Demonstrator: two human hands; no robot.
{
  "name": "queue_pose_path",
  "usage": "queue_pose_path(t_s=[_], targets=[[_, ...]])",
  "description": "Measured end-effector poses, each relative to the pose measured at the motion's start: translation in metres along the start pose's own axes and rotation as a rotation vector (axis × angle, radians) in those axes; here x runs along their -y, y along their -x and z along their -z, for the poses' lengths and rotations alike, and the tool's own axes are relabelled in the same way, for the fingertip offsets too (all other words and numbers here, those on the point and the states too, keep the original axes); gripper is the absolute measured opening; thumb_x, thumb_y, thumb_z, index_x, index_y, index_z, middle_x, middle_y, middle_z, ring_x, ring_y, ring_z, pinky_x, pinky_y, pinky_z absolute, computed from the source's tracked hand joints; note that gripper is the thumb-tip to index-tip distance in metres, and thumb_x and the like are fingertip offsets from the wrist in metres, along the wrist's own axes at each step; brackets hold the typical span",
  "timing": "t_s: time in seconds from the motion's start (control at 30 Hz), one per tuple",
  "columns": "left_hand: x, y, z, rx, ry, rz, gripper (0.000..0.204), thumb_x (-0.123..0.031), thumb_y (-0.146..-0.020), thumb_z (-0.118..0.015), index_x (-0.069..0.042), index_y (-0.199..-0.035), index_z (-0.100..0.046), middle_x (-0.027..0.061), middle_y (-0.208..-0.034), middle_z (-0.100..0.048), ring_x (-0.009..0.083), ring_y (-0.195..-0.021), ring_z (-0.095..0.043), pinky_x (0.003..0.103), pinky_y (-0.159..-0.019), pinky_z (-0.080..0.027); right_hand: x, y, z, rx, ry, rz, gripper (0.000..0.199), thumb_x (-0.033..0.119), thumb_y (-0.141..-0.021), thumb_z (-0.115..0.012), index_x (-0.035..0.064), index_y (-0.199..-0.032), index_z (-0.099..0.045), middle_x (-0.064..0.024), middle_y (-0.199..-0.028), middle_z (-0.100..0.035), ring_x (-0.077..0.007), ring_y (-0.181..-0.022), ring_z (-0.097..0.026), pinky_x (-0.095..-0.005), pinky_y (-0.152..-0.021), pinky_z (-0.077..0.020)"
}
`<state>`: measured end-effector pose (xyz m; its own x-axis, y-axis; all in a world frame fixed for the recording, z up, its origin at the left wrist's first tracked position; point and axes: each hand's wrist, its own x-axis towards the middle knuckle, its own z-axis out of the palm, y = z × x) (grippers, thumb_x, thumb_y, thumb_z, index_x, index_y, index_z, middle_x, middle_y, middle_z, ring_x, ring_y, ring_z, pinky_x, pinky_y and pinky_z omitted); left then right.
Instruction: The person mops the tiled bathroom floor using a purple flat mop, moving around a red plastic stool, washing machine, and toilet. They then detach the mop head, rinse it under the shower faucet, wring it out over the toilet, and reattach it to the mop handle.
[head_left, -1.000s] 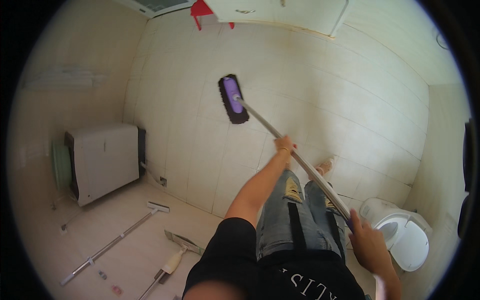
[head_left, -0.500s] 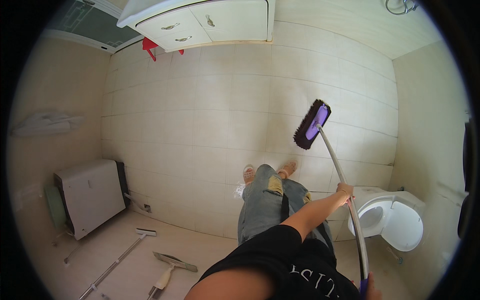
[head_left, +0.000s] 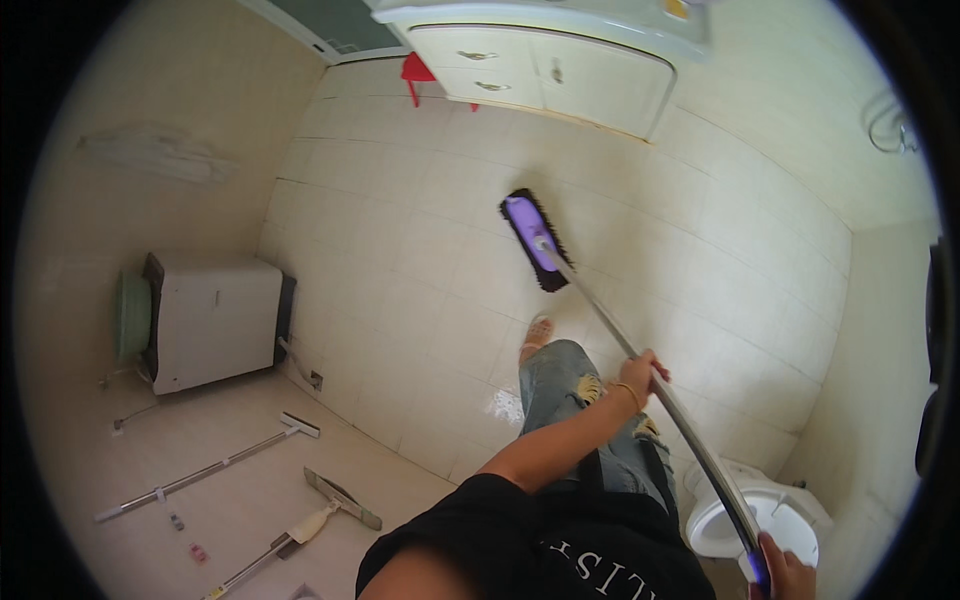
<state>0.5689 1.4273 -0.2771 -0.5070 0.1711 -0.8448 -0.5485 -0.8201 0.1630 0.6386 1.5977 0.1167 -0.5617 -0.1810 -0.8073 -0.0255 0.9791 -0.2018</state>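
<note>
While your left hand [head_left: 645, 372] wraps mid-pole and your right hand [head_left: 785, 570] clasps the near end, the long-handled brush [head_left: 532, 240] presses its purple head on the far floor tiles [head_left: 420, 250].

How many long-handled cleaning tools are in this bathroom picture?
3. A purple-headed scrub brush held in both hands, a silver-handled squeegee leaning at the left wall, a pale-handled scraper beside it. Others may be hidden.
</note>
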Motion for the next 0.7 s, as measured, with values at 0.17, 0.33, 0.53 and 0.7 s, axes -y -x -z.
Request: queue_pose_path(t_s=[0.17, 0.33, 0.53, 0.7], targets=[[-0.131, -0.053, 0.105, -0.209, 0.114, -0.176, 0.014, -0.018, -0.069, -0.045, -0.008, -0.060, -0.044, 0.0075, -0.050, -0.044, 0.0191, -0.046, -0.045, 0.030, -0.044, -0.041, 0.070, -0.136, 0.006, 0.113, -0.114, 0.254, 0.055, 0.006, -0.066, -0.051, 0.0130, -0.119, -0.036, -0.0184, -0.076, -0.053, -0.0352, -0.070, -0.053, -0.0411, -0.063, -0.0431], [-0.312, -0.086, 0.225, -0.376, 0.263, -0.365, 0.022, -0.022, -0.075, -0.046, -0.002, -0.065, -0.045, 0.0088, -0.057, -0.048, 0.0193, -0.051, -0.050, 0.032, -0.050, -0.048, 0.208, -0.289, 0.030, 0.174, -0.048, 0.524, 0.039, 0.003, -0.071, -0.043, 0.0057, -0.109, -0.039, -0.0186, -0.075, -0.052, -0.0355, -0.070, -0.054, -0.0442, -0.059, -0.0410], [-0.424, -0.080, 0.244, -0.789, 0.140, -0.276, 0.017, -0.016, -0.077, -0.045, -0.001, -0.081, -0.040, 0.0100, -0.065, -0.046, 0.0202, -0.053, -0.049, 0.033, -0.052, -0.048, 0.308, -0.387, 0.026, 0.209, -0.056, 0.571, 0.040, 0.007, -0.072, -0.046, 0.0037, -0.111, -0.041, -0.0184, -0.075, -0.057, -0.0340, -0.071, -0.055, -0.0414, -0.063, -0.0431], [-0.406, -0.122, 0.186, -0.629, -0.264, -0.065, 0.015, -0.012, -0.061, -0.043, -0.009, -0.048, -0.038, 0.0059, -0.054, -0.037, 0.0188, -0.050, -0.036, 0.033, -0.046, -0.034, 0.263, -0.362, 0.066, 0.199, -0.129, 0.361, 0.035, 0.008, -0.072, -0.048, 0.0066, -0.107, -0.043, -0.0176, -0.079, -0.056, -0.0331, -0.076, -0.055, -0.0412, -0.067, -0.0428]])
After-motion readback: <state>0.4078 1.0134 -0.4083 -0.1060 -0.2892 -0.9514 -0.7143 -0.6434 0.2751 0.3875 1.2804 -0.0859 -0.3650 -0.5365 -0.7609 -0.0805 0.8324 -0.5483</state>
